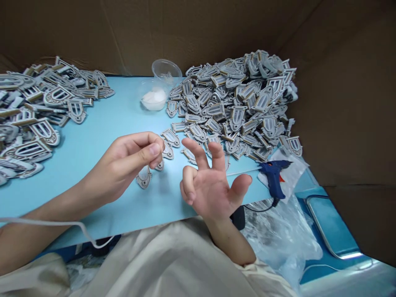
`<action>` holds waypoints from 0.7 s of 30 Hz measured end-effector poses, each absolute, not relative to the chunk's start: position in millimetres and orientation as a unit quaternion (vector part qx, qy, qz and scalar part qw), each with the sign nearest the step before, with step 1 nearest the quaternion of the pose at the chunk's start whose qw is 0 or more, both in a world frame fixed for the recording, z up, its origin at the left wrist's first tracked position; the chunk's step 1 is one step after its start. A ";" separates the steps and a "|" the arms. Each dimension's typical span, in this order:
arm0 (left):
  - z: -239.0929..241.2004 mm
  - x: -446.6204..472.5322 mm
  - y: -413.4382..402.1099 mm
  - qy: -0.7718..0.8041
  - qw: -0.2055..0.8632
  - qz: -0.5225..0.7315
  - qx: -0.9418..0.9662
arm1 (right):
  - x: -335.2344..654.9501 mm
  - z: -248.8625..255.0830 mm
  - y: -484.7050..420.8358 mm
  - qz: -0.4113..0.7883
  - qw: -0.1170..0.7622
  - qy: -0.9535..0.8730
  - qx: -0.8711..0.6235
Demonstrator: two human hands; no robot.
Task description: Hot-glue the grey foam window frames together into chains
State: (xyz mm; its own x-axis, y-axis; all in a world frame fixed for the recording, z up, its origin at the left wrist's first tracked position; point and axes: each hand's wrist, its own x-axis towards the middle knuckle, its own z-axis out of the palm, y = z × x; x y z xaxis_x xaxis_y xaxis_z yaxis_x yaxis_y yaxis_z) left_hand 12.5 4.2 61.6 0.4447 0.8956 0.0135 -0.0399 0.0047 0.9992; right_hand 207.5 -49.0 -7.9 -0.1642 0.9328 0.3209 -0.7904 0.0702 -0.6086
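My left hand point(133, 165) is raised over the blue table, thumb and forefinger pinched together. Whatever may be between those fingertips is too small or hidden to make out. To its right is my right hand point(213, 181), palm up, with the thumb and two fingers spread and the other two curled; nothing shows in it. Behind and below the left hand lie a few small grey arched frames, one of them a window-like piece point(144, 177) near the table's front. A large heap of similar grey arched pieces point(235, 103) rises beyond the right hand.
Another heap of grey arched pieces point(34, 111) covers the left side. At the back stand a clear tub with white material point(154, 98) and a clear plastic lid or bowl point(167, 68). A blue glue gun point(274, 177) lies right. Brown cardboard walls point(340, 103) enclose the table point(102, 123).
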 end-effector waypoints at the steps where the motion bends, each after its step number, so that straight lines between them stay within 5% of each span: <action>1: 62.3 12.0 3.5 0.364 0.594 0.386 0.605 | 207.9 -7.0 -50.0 0.673 0.640 -0.357 -0.106; 21: 84.7 -1.0 -4.0 0.358 0.223 0.458 0.782 | 217.7 -2.5 -64.8 0.683 0.501 -0.505 -0.168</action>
State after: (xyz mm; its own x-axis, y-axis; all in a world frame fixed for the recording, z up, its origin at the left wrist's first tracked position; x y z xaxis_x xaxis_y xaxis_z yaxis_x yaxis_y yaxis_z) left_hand -1.0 -4.0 84.7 0.3235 0.7648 0.5571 0.3564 -0.6439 0.6770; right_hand 217.7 -64.8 -2.5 -0.4412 0.8535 0.2772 -0.5151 0.0121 -0.8571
